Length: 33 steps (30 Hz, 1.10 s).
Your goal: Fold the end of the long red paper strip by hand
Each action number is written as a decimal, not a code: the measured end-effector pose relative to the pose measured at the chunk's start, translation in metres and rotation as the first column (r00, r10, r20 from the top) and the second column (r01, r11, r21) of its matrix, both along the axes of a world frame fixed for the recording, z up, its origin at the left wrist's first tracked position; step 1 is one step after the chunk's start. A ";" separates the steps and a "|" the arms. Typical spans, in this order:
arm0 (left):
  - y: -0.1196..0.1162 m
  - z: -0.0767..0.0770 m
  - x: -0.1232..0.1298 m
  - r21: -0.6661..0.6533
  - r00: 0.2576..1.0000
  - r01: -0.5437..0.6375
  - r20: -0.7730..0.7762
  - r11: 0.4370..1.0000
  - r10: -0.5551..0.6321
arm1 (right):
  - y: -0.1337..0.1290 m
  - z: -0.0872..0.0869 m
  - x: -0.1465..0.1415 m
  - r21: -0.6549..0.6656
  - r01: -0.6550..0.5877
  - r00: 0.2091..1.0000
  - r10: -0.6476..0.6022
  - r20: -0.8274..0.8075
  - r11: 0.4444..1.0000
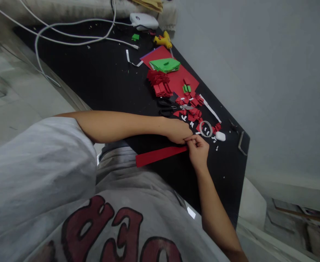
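Large dark-red outlined lettering on the grey shirt (149, 203) is cut off; the complete word cannot be read. The mark on the white device (144, 22) is too small to read. The red paper strip (160, 155) is plain, long and narrow, its free end projecting past the near edge of the black table (107, 76). The right hand (199, 151) pinches the opposite end between closed fingertips. The left hand (180, 131) is curled against it; its finger opening and grip cannot be determined. Scissors (173, 107) lie beyond, beside folded red pieces (194, 114).
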<state>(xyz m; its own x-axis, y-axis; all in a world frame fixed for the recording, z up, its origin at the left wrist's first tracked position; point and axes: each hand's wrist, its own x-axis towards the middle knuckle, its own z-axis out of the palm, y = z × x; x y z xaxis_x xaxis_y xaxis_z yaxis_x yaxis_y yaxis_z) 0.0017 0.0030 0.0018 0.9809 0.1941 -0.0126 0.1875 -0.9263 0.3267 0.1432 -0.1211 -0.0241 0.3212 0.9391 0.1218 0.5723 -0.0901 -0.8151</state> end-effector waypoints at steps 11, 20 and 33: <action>0.002 -0.011 0.005 -0.092 0.995 -0.025 0.093 0.995 0.034 | -0.001 0.000 -0.001 -0.004 0.016 1.000 -0.016 0.003 1.000; -0.003 0.006 -0.005 -0.033 1.000 -0.016 0.019 0.999 0.017 | -0.001 -0.001 -0.001 0.010 -0.002 1.000 0.003 -0.021 1.000; -0.003 0.009 -0.005 -0.009 1.000 -0.005 0.006 1.000 0.005 | 0.000 0.000 -0.002 0.003 0.001 1.000 -0.001 -0.009 1.000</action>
